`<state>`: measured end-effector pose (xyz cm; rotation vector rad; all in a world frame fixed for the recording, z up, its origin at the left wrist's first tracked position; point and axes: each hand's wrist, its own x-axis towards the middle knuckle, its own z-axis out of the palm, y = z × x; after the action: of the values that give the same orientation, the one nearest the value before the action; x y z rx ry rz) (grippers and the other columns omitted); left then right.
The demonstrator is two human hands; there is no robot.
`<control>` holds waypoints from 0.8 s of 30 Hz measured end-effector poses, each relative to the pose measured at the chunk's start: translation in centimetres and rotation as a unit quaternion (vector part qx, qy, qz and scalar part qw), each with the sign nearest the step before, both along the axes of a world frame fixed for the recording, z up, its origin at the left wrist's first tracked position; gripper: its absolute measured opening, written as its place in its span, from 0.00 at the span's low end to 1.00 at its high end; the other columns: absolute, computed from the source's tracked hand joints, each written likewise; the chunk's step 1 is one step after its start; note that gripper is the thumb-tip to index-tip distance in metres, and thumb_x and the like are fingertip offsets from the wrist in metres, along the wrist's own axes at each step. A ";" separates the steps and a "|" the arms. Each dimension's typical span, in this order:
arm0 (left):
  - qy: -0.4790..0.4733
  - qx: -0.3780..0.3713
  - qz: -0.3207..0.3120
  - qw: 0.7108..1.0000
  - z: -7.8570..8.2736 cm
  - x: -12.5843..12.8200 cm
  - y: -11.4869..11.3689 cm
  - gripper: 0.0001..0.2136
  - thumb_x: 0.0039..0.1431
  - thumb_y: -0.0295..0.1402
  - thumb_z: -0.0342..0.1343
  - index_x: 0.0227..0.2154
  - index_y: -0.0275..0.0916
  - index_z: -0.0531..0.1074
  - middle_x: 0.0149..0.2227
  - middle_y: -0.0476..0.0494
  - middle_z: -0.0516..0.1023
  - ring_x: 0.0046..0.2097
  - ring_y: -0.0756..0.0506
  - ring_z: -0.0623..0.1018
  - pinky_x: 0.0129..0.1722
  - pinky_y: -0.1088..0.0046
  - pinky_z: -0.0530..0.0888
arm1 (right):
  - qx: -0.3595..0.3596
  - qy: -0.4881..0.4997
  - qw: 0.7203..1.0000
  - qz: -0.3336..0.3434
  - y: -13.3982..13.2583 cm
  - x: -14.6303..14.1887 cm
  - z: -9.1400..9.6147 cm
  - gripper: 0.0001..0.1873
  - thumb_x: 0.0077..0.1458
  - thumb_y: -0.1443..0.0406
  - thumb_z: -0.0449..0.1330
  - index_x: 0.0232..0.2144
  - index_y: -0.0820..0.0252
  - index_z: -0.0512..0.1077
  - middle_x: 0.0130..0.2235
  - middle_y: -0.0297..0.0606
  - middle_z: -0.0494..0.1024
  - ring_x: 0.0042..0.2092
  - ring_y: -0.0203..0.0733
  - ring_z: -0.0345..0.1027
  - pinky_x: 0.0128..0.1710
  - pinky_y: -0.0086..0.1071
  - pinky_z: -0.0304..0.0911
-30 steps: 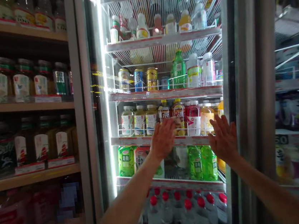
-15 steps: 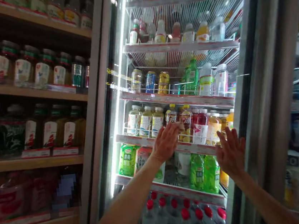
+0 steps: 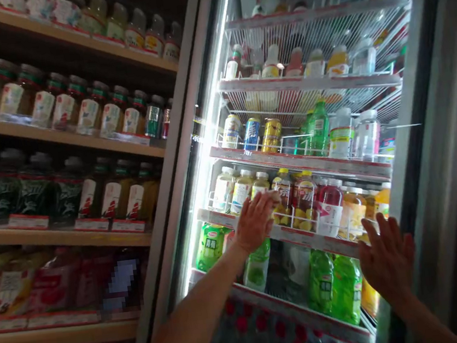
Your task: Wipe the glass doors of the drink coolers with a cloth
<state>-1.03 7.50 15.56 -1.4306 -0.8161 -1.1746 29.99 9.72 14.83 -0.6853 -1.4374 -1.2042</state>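
Note:
My left hand is raised with fingers stretched forward, in front of the shelf of juice and tea bottles in the lit drinks fridge. A small pale patch shows at its fingertips; I cannot make out what it is. Behind it stand pale tea bottles and yellow-capped dark bottles. My right hand is spread open near the fridge's right side, by orange juice bottles and large green bottles. Whether either hand touches glass, I cannot tell.
Higher fridge shelves hold drink cans and a green bottle. Red-capped bottles are at the bottom. On the left, a wooden shelf carries rows of bottles. A metal frame divides shelf and fridge.
The view has turned left, so fridge and shelves sit further right and somewhat lower. Relative to the bottles, my left hand has shifted slightly left. My right hand stays near the fridge's right side.

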 end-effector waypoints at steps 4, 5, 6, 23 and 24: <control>-0.233 0.042 0.020 0.971 0.9 -6.9 -0.1 0.23 0.62 0.36 0.39 0.58 0.32 0.56 0.60 0.31 0.59 0.64 0.41 0.54 0.59 0.58 0.55 | 0.000 0.004 1.000 0.000 0.1 0.0 0.0 0.29 0.58 0.62 0.47 0.62 0.55 0.49 0.64 0.42 0.51 0.63 0.55 0.46 0.60 0.55 0.40; -0.282 0.055 0.022 0.958 1.1 -8.2 -0.1 0.23 0.62 0.37 0.39 0.57 0.31 0.56 0.59 0.28 0.59 0.64 0.40 0.54 0.59 0.57 0.55 | -0.001 0.007 1.000 0.000 0.2 -0.1 0.0 0.29 0.58 0.62 0.47 0.62 0.55 0.49 0.64 0.42 0.51 0.63 0.55 0.46 0.60 0.55 0.40; -0.309 0.064 0.023 0.949 1.4 -8.8 0.0 0.24 0.62 0.38 0.39 0.57 0.30 0.56 0.59 0.27 0.58 0.64 0.39 0.54 0.59 0.57 0.56 | 0.000 0.010 1.000 -0.001 0.2 -0.2 0.0 0.29 0.58 0.62 0.47 0.62 0.55 0.49 0.64 0.42 0.51 0.63 0.55 0.46 0.60 0.55 0.40; -0.275 0.068 -0.011 0.959 3.0 -2.1 0.5 0.26 0.61 0.37 0.41 0.60 0.30 0.50 0.62 0.28 0.53 0.65 0.39 0.49 0.60 0.54 0.53 | -0.027 0.018 0.999 -0.009 0.1 -0.1 -0.1 0.32 0.58 0.64 0.49 0.63 0.52 0.45 0.64 0.42 0.51 0.64 0.51 0.44 0.61 0.52 0.38; -0.282 0.066 -0.015 0.957 3.2 -0.9 0.7 0.26 0.61 0.37 0.41 0.60 0.30 0.49 0.62 0.28 0.52 0.65 0.39 0.48 0.60 0.54 0.53 | -0.028 0.021 0.999 -0.009 0.0 -0.1 -0.1 0.32 0.57 0.64 0.49 0.63 0.52 0.45 0.64 0.42 0.51 0.64 0.51 0.44 0.61 0.52 0.38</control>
<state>-1.89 8.21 18.78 -1.0041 -1.0809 -1.6623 29.86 9.76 14.71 -0.7585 -1.4372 -1.1619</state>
